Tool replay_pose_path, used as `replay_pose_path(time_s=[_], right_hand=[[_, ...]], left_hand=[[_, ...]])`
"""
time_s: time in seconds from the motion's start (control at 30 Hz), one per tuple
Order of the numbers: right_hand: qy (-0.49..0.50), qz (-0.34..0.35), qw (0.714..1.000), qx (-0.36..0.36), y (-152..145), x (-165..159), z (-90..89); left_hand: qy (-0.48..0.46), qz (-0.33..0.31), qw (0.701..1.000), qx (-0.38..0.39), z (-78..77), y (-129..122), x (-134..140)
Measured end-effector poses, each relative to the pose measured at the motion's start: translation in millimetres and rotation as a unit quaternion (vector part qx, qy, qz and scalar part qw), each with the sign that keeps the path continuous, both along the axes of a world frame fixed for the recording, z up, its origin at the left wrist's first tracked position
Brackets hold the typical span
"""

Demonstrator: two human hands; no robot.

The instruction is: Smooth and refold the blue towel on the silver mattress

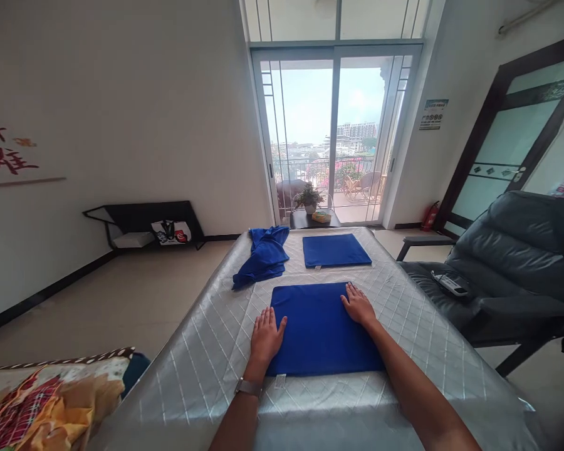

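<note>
1. Resting flat with fingers spread, the left hand (264, 335) presses the left edge of the folded blue cloth (322, 332), gripping nothing.
2. Equally flat and spread, the right hand (357, 305) lies on that cloth's far right corner.
3. That cloth lies on the quilted mattress (207, 351).
4. Beyond it lie another folded cloth (335, 250) and a crumpled blue cloth (264, 256).

White walls (122, 94), balcony door (336, 134), recliner (512, 263).

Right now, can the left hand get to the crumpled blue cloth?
Probably yes. The left hand lies flat on the near folded cloth, and only bare mattress lies between it and the crumpled cloth, though it would take a stretch.
</note>
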State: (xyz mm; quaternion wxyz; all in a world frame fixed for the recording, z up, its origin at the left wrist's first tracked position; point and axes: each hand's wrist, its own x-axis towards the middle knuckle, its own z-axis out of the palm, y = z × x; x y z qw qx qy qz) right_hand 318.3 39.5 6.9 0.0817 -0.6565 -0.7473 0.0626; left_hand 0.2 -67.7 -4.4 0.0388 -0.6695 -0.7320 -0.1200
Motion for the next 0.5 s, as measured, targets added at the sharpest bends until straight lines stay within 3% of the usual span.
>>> replay_pose_path(time_s=[0.13,0.23,0.37,0.5], right_hand=[[0.003,-0.002,1.0,-0.004,-0.6,-1.2,2.7],[0.017,-0.006,1.0,-0.005,-0.6,-1.7,2.6],[0.028,-0.007,1.0,-0.006,-0.1,-1.9,1.7],[0.028,-0.004,1.0,0.004,-0.3,-0.3,1.2]], left_hand=[[0.012,-0.008,0.999,0.031,12.0,-1.5,7.6],[0.01,-0.09,0.995,0.052,21.8,-1.7,29.4],[0.008,-0.232,0.972,0.044,31.0,7.9,81.8],[-0.008,-0.294,0.955,0.039,34.7,37.8,141.8]])
